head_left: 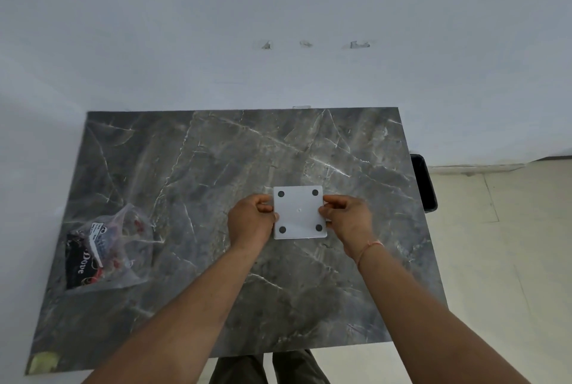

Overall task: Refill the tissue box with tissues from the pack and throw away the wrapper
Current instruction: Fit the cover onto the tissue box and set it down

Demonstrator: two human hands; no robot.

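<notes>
Two hands (299, 220) on upturned tissue box (299, 212).

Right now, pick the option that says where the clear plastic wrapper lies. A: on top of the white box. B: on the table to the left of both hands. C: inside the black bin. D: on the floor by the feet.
B: the wrapper lies on the marble table, apart from the left hand and right hand, which grip the white box by its sides.
</notes>
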